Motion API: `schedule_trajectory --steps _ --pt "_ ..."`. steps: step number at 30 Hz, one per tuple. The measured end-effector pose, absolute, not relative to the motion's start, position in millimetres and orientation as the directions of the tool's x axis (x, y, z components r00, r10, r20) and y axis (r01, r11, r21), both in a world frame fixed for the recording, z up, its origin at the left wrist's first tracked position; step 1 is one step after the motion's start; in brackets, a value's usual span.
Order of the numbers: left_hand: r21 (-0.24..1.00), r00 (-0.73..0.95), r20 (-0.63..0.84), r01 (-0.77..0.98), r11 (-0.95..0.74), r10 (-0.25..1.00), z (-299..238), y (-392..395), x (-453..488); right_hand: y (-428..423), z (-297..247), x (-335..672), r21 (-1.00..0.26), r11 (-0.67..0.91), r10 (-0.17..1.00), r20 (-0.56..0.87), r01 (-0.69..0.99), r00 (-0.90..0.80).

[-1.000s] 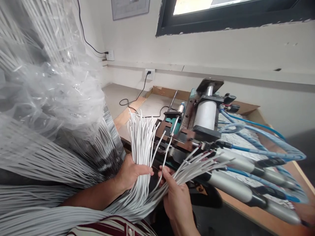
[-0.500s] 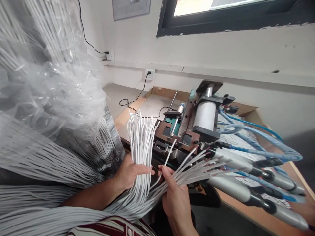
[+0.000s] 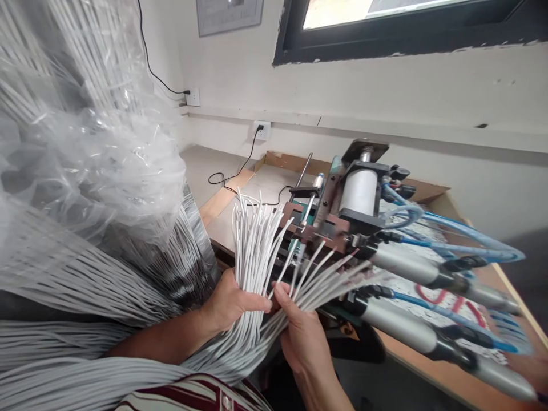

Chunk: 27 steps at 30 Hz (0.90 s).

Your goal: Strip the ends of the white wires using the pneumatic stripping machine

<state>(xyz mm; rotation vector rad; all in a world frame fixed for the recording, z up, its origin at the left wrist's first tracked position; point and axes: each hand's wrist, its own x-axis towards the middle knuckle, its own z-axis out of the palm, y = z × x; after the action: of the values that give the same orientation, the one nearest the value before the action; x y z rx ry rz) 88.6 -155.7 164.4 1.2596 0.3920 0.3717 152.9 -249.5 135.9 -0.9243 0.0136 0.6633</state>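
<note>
My left hand [image 3: 233,305] is wrapped round a thick bundle of white cables [image 3: 254,251], whose cut ends stand upright above my thumb. Close beside it, my right hand [image 3: 302,328] grips a looser bunch of white cables [image 3: 329,279] that fans out to the right, some with reddish tips. Its thumb and forefinger pinch near a single cable between the two bunches. Both bunches run down and left across my lap. Just beyond the cable ends stands a pneumatic machine [image 3: 334,228] with metal cylinders and brown plates.
Hanging cables wrapped in clear plastic [image 3: 107,160] fill the left side. Silver air cylinders [image 3: 402,322] with blue hoses [image 3: 462,228] reach toward the right. A wooden-edged bench [image 3: 229,197] carries a black cord, plugged into a wall socket [image 3: 261,130].
The right-hand bunch has swung left and up, closer to the left-hand bundle. Several cables now spread between them. The machine's lower parts and cylinders have shifted, uncovering red tubing at right.
</note>
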Motion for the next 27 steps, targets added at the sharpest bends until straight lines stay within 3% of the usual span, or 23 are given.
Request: schedule_trajectory --steps 5,12,19,24,27 --pt "0.956 0.87 -0.11 -0.039 0.29 0.48 160.8 -152.8 87.7 -255.0 124.9 145.1 -0.821 0.419 0.403 -0.215 -0.388 0.89" --pt "0.934 0.842 -0.143 -0.058 0.351 0.52 160.1 -152.3 90.0 -253.1 129.2 157.8 -0.762 0.457 0.409 -0.277 -0.458 0.869" --pt "0.964 0.864 -0.072 -0.067 0.256 0.499 158.5 -155.7 89.1 -253.1 137.7 154.4 -0.768 0.324 0.606 -0.281 -0.553 0.744" --pt "0.962 0.857 -0.085 -0.061 0.264 0.509 158.7 -151.8 87.1 -254.5 127.5 146.9 -0.827 0.399 0.388 -0.24 -0.397 0.89" --pt "0.962 0.827 -0.107 -0.053 0.267 0.551 160.6 -148.8 87.4 -251.4 125.3 151.2 -0.827 0.421 0.34 -0.236 -0.372 0.91"
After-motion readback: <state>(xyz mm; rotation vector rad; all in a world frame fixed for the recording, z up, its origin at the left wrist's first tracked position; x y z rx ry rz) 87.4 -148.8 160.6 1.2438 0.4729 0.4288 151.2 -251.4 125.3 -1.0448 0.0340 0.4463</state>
